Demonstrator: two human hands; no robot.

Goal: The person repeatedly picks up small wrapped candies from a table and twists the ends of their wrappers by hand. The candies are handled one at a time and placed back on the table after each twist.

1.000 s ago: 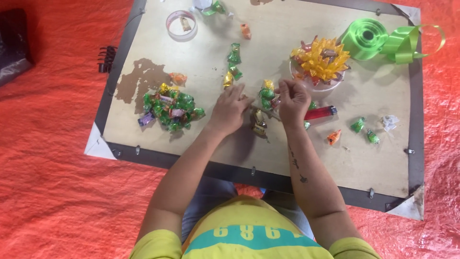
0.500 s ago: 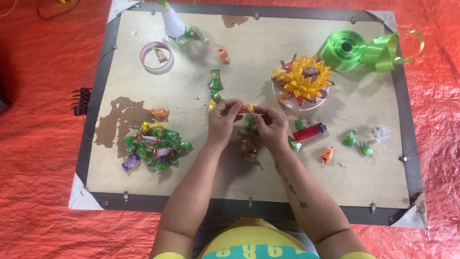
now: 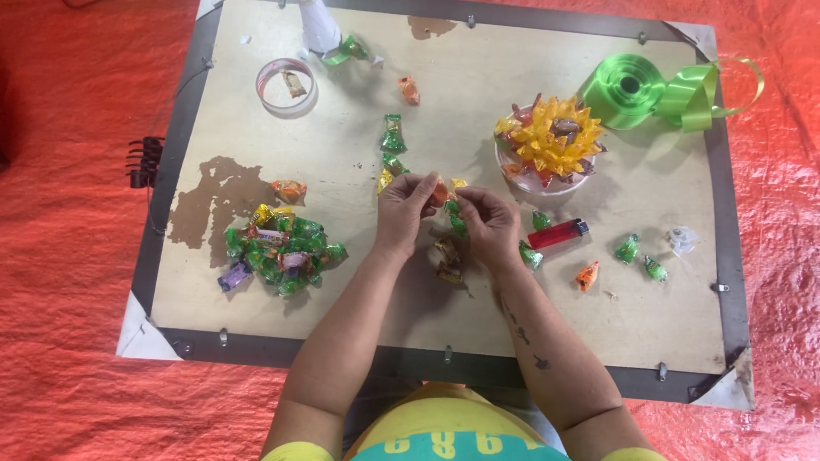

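Note:
Both my hands meet over the middle of a framed wooden board (image 3: 478, 324). My left hand (image 3: 403, 213) and my right hand (image 3: 489, 224) pinch the two ends of an orange wrapped candy (image 3: 441, 193) between their fingertips. Green wrapped candies (image 3: 457, 220) lie just under my right fingers, and brown ones (image 3: 447, 260) sit below my hands. A short row of green candies (image 3: 393, 141) lies above my left hand.
A pile of wrapped candies (image 3: 278, 249) lies at the left. A yellow candy flower on a white dish (image 3: 549, 141), a red lighter (image 3: 557, 233), a green ribbon roll (image 3: 628, 90), a tape roll (image 3: 286, 85) and scattered candies (image 3: 628, 249) surround the hands. Red tarp (image 3: 60, 256) lies around the board.
My hands have come together and lifted the orange candy between their fingertips. The view has shifted, so the board sits lower and more to the right in the frame.

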